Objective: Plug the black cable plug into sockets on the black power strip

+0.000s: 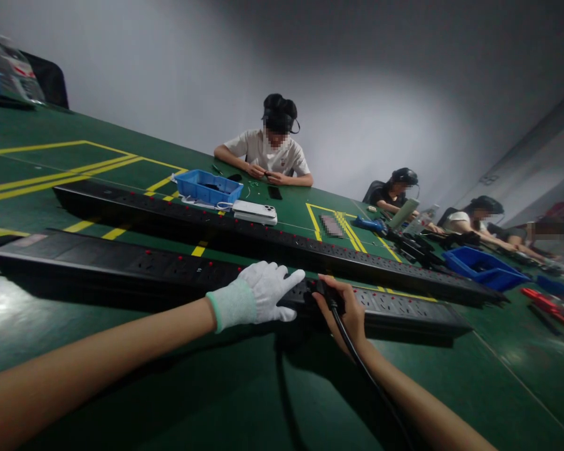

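Note:
A long black power strip (122,266) with red switches lies across the green table in front of me. My left hand (263,292), in a white glove, rests on top of the strip and holds it down. My bare right hand (345,307) grips a black plug (325,289) pressed at a socket of that strip. The plug's black cable (366,373) runs back along my right forearm. A second long black power strip (282,241) lies parallel just behind the first.
A blue tray (207,186) and a white phone-like block (254,212) sit behind the strips. Another blue bin (484,268) stands at the right. Several other people work along the table's far side. Yellow lines mark the green table (498,388).

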The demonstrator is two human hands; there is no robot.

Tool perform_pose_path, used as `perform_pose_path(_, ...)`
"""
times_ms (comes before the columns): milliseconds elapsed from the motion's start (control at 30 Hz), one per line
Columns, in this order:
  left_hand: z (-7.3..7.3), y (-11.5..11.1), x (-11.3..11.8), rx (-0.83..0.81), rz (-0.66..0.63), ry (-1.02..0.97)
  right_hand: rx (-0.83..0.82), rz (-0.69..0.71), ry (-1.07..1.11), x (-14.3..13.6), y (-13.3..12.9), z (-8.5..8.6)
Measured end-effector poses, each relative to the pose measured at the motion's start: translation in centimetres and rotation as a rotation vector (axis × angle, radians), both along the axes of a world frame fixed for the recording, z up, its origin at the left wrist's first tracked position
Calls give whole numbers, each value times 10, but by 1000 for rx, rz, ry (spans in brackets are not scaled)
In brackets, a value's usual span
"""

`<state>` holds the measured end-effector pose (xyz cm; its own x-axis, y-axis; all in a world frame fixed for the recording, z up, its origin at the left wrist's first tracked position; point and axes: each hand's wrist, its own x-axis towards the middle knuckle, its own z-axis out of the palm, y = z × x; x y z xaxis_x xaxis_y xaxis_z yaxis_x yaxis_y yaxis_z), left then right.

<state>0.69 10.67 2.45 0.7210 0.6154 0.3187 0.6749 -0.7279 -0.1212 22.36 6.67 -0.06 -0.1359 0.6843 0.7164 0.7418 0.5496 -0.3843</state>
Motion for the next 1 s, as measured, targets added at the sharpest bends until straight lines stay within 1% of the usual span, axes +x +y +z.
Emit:
perform_pose_path(67,-4,-4,2,37,10,-8,84,-38,-103,1,2,-4)
perform_pose_path(133,-12,-9,5,118,18,-37,139,-68,-190,2,4,-6)
perform_pose_path(233,-26,-17,12,305,1,-104,146,-77,-231,3,4,-9)
perform_pose_path(300,-34,-20,16,358,-15,-135,141,-73,-233,3,4,-9)
perform_pose_path(433,-40,-20,19,337,-38,-168,136,-51,-234,4,4,-8)
perform_pose_path(767,-40,-18,20,297,-222,-233,128,-37,-228,3,4,-9)
perform_pose_path(1000,-40,-17,18,265,-228,-223,137,-35,-239,3,4,-7)
